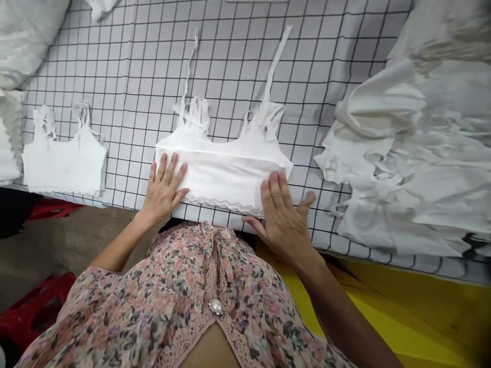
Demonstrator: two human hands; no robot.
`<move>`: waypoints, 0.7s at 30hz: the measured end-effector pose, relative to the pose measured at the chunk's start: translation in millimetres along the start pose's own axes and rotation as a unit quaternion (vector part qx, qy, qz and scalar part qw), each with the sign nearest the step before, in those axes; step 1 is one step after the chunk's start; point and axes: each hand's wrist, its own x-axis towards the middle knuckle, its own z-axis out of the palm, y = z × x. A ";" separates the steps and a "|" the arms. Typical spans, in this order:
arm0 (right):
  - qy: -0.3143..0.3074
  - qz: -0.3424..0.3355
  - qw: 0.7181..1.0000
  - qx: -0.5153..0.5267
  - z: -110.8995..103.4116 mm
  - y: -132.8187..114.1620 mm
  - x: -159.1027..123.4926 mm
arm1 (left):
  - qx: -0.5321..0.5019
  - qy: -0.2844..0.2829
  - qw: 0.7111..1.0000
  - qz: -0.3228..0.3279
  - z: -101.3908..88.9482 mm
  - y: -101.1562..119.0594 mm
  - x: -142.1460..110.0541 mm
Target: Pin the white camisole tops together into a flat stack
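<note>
In front of me a stack of white camisole tops (pixel 224 171) lies flat on the checked tablecloth, scalloped hems toward me. Thin straps bunch at its top, and two stretch away up the cloth. My left hand (pixel 163 186) rests on the left side of the stack, fingers extended and slightly spread, a ring on one finger. On the lower right corner lies my right hand (pixel 282 214), its palm down and fingers stretched out. Neither hand grips the fabric.
To the left sits a smaller neat stack of white tops (pixel 65 163). A large loose heap of white garments (pixel 414 153) covers the right side. More white cloth (pixel 26 41) lies at the far left. Red plastic stools (pixel 38 306) and something yellow (pixel 383 317) stand below the table edge.
</note>
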 end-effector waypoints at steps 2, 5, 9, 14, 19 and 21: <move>0.021 0.007 1.000 -0.005 -1.6 -0.2 -3.3 | 0.000 0.001 1.000 -0.010 -0.3 0.7 -1.1; 0.064 -0.022 0.998 -0.015 -8.6 5.1 0.2 | -0.025 -0.007 1.000 -0.003 -12.5 -4.9 4.1; 0.148 -0.051 0.987 0.034 -30.3 28.3 38.3 | -0.087 0.074 0.993 -0.024 -40.5 -37.3 48.4; 0.154 -0.046 0.979 0.124 -48.5 44.9 176.7 | -0.195 0.113 0.964 -0.140 -62.9 -86.8 174.4; 0.061 0.044 0.984 0.161 -26.2 17.6 352.8 | -0.255 0.105 0.935 -0.223 -53.9 -102.3 272.7; 0.030 0.088 0.987 0.135 -13.1 3.5 404.3 | -0.287 0.096 0.923 -0.240 -48.4 -103.0 285.0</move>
